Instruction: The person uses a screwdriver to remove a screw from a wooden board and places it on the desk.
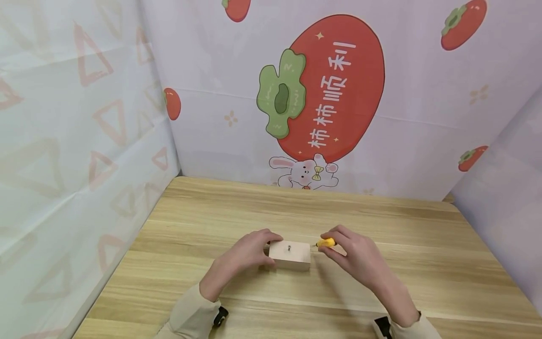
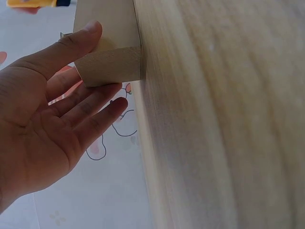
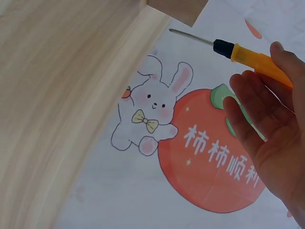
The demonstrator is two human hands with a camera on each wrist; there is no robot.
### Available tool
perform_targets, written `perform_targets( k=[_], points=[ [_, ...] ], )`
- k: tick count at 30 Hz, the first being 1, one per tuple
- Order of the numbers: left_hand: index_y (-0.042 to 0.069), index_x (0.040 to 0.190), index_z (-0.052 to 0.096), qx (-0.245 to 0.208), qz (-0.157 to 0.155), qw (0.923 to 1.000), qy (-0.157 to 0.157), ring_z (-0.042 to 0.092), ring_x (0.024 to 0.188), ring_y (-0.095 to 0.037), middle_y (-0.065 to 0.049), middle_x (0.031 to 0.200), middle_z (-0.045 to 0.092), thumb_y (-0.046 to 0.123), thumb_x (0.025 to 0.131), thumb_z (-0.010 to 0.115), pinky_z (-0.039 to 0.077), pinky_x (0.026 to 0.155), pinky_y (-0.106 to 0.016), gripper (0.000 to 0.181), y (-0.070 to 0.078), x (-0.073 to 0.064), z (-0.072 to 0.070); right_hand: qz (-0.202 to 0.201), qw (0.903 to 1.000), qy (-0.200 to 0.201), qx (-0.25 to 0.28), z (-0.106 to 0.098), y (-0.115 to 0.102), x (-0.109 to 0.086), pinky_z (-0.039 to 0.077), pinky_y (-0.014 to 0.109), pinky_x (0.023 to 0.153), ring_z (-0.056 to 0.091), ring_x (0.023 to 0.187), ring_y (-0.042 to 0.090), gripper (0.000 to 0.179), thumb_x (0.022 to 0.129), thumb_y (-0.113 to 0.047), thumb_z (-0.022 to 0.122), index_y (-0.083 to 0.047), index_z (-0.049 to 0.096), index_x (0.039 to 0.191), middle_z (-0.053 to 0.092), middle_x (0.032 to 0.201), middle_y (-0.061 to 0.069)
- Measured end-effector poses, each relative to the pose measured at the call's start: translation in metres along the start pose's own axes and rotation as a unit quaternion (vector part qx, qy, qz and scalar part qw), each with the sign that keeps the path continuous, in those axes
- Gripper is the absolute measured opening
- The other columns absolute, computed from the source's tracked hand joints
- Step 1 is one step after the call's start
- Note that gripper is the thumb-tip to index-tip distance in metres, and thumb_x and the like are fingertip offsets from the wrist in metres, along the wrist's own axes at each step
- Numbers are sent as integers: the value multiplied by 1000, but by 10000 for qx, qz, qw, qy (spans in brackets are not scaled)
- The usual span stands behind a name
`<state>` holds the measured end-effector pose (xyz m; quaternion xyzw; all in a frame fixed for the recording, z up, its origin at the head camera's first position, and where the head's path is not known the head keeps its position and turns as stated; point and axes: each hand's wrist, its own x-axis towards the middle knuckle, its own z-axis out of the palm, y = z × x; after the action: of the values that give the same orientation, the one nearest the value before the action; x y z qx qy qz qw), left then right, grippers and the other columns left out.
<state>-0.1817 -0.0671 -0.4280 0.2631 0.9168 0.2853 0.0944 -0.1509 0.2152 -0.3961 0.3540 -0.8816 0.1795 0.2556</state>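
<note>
A pale wooden block (image 1: 290,256) lies on the table, and a small metal screw (image 1: 289,247) stands up from its top face. My left hand (image 1: 250,250) holds the block at its left end, the thumb on the near side and fingers on the far side. In the left wrist view, the thumb (image 2: 88,36) presses the block's side. To the right of the block, my right hand (image 1: 360,256) pinches a yellow-and-black screwdriver (image 3: 257,62) by its handle. Its metal shaft (image 3: 190,36) points left toward the block, its tip apart from the screw.
The wood-grain table (image 1: 211,207) runs back to a white cloth wall (image 1: 220,141) printed with a large persimmon and a rabbit. Cloth walls also stand at left (image 1: 76,188) and right (image 1: 516,188). Dark bands (image 1: 220,316) sit at both wrists.
</note>
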Motion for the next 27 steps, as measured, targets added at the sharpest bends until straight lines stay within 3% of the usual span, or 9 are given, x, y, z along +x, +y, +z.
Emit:
perform_targets(
  k=[2,5,8,11,15,27],
  points=[
    [9,127,66,0,-4,10000,-3,63,103,-17,-3,116,67,20,74,88,50,93,-36,59,0,0,0,1,9999,96,68,-1,-2,5,53,21,62,66,76,5,23,85,-28,79,-13,73,101,69,93,-8],
    [9,128,65,-4,-19,10000,-17,63,103,-17,-3,117,67,20,74,88,50,92,-36,59,0,0,0,-47,9995,303,124,-1,-4,13,54,23,64,68,79,7,38,95,-45,63,-10,72,107,71,94,-6],
    [8,129,65,-35,-32,10000,-33,63,104,-17,-4,117,67,20,75,87,50,92,-35,60,0,0,-1,-95,9987,496,118,-1,-7,20,55,25,65,68,80,9,48,98,-49,53,-7,70,115,73,96,-3],
    [9,130,65,-37,-25,10000,-41,63,105,-17,-4,117,67,20,75,88,50,92,-35,60,-1,1,-1,-118,9976,655,173,-1,-11,27,57,28,66,69,79,11,43,89,-32,74,-5,66,122,73,94,-1],
    [9,129,65,-16,-9,10000,-33,63,104,-17,-3,116,67,20,74,88,50,93,-36,60,-2,2,-1,48,9965,732,405,-2,-18,36,58,29,68,69,78,12,64,71,-6,88,-5,59,127,71,89,-2],
    [10,128,66,-105,-40,9999,-43,63,105,-18,-2,114,67,22,74,88,50,93,-37,59,-3,2,-1,-71,9956,757,553,5,-29,53,59,30,69,70,77,14,56,72,-10,88,-4,59,119,71,88,1]
  ],
)
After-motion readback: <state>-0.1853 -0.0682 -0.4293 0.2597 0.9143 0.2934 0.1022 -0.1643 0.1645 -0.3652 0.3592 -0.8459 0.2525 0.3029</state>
